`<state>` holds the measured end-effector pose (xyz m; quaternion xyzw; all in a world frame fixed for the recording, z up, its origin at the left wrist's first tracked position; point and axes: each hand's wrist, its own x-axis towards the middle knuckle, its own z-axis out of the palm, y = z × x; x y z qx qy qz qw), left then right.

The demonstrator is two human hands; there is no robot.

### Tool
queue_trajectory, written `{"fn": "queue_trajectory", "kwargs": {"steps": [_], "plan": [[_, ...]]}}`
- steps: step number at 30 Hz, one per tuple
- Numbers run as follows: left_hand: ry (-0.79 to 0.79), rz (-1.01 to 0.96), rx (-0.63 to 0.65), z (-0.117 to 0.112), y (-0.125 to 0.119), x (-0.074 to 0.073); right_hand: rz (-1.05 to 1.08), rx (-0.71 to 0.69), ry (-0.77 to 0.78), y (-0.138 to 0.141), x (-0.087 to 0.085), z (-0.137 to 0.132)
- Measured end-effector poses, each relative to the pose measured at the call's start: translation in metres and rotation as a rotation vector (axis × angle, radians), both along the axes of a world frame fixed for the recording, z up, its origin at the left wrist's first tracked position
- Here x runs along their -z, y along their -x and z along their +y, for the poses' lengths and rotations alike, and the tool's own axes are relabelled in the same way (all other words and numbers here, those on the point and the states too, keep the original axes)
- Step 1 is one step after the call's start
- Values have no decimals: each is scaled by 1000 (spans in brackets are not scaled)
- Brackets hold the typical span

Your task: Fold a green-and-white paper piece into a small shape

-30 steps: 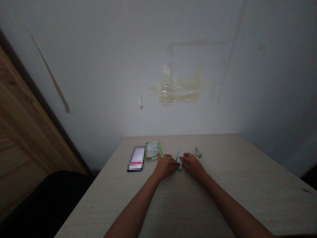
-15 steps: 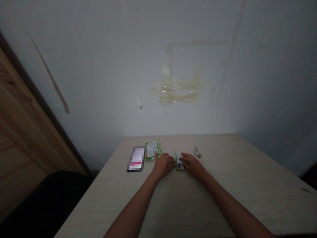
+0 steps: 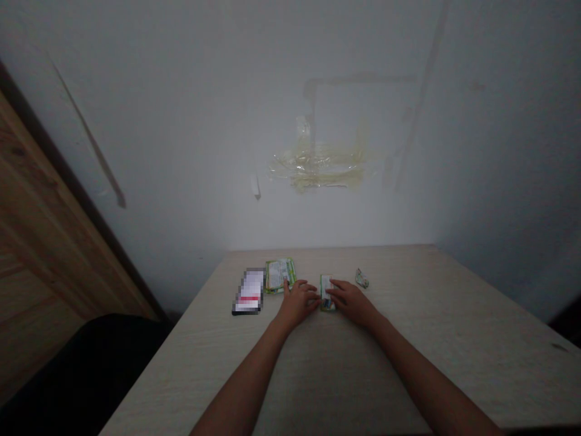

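Note:
A narrow green-and-white packet (image 3: 325, 292), which looks folded, lies flat on the table between my hands. My right hand (image 3: 351, 300) rests its fingers on the packet's right side, stretched out and pressing from above. At the packet's left edge is my left hand (image 3: 297, 301), its fingers spread and the fingertips at or just beside that edge; I cannot tell whether they touch. My left thumb points toward a wider green-and-white packet (image 3: 279, 275) that lies flat behind it. Beyond my right hand sits a small crumpled green-and-white wrapper (image 3: 362, 278).
A phone (image 3: 249, 292) with a blurred screen lies left of the wider packet. The pale wooden table (image 3: 454, 339) meets a wall (image 3: 181, 151) with old tape (image 3: 327, 166) on it. A black object (image 3: 91, 363) and wooden boards (image 3: 36, 212) stand at the left.
Both hands keep nearly the same places around the narrow packet. The whole view has shifted very slightly; the packets, wrapper and phone stay where they were on the table.

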<state>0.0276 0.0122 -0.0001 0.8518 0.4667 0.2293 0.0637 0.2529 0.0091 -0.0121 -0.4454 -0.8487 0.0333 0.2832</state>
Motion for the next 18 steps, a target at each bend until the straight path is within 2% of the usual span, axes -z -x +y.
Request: {"fn": "queue_trajectory", "kwargs": {"steps": [9, 18], "plan": [[3, 43, -27, 2, 0, 2, -61, 13, -26, -1, 8, 4], [25, 34, -23, 2, 1, 2, -82, 22, -45, 2, 6, 1]]}}
